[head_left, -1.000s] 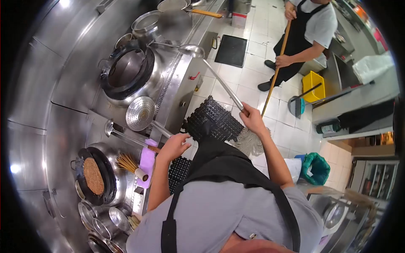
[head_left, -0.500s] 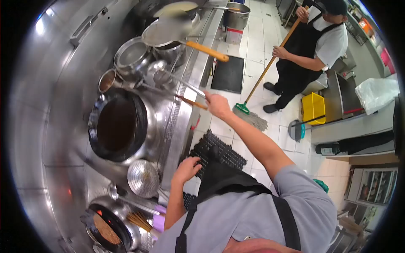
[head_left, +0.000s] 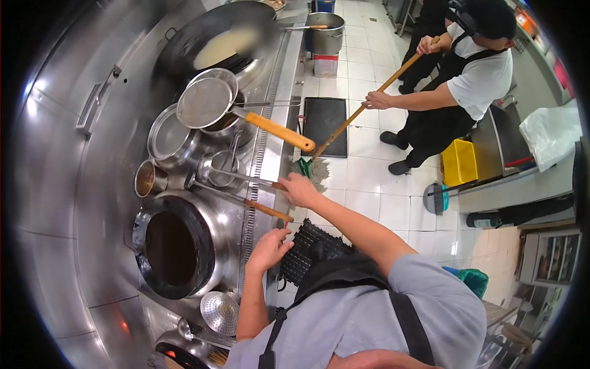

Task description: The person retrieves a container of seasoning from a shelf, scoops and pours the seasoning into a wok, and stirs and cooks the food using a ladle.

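Note:
My right hand (head_left: 299, 189) is closed around the handle end of a metal ladle (head_left: 249, 178). The ladle's bowl is down at a small round metal container (head_left: 213, 170) on the range; whether it touches is unclear. Just below the ladle lies a wok spatula-like tool with a wooden handle (head_left: 268, 210), its metal head partly hidden. My left hand (head_left: 268, 249) hovers by the counter edge, fingers loosely bent, thumb apart, holding nothing. To its left sits a wok (head_left: 206, 246) with dark liquid (head_left: 171, 249) inside.
A mesh strainer (head_left: 206, 103) with a wooden handle rests over a pot, its handle reaching past the counter edge. A perforated skimmer (head_left: 220, 312) lies below the wok. A large wok (head_left: 178, 61) holds pale liquid. A co-worker (head_left: 452, 86) mops (head_left: 319, 172) the floor close by.
My right hand has brought the ladle down to the small container. The co-worker's mop has moved left toward the range. My left hand has barely moved, and the view has shifted.

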A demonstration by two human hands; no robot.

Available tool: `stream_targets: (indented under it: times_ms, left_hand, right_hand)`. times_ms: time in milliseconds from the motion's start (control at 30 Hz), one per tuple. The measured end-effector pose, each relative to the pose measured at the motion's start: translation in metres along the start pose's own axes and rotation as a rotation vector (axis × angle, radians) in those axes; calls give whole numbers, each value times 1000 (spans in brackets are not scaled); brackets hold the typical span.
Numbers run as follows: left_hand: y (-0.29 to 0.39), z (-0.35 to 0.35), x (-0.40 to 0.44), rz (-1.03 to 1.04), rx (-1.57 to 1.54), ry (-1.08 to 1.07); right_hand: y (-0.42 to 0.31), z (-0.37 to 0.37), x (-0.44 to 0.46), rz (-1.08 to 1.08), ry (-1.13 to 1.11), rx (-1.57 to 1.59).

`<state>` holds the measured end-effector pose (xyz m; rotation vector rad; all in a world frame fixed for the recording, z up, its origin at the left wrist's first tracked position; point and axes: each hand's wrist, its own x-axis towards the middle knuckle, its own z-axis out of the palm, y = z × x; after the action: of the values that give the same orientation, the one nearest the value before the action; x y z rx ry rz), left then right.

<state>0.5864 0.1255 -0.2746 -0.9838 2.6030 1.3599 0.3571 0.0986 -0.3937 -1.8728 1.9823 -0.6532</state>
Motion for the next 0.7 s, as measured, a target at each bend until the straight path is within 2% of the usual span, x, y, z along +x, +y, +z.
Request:
stream_targets:
  times_ms: [67, 133, 167, 200, 233, 300, 333, 400, 500, 600, 700]
  left_hand:
    - [18, 1, 18, 22, -34, -38]
    - [36, 9, 38, 54, -60, -77]
    - [47, 14, 43, 56, -18, -111]
    - [60, 17, 59, 63, 25, -137]
    - [75, 22, 74, 64, 60, -168]
    - [108, 35, 103, 109, 68, -157]
    - [121, 43, 119, 111, 58, -152]
    - [145, 59, 151, 175, 57, -160]
    - [185, 67, 212, 336, -47, -166]
    - [215, 76, 281, 508, -234, -118]
    - [259, 46, 349, 502, -311, -72]
  right_hand:
    - [25, -35, -47, 103, 37, 133]
    - [88, -38, -120, 154, 144, 262]
    - [115, -53, -158, 355, 40, 343]
    - [160, -47, -205, 410, -1, 254]
    - [212, -33, -260, 554, -85, 236]
    - [279, -41, -370, 659, -363, -36]
    - [304, -51, -415, 791, -413, 51]
    - [351, -54, -495, 763, -387, -19]
    - [369, -90, -521, 1309, -332, 375]
    - [390, -95, -506, 1352, -7, 568]
    - [413, -92, -456, 1306, 55, 703]
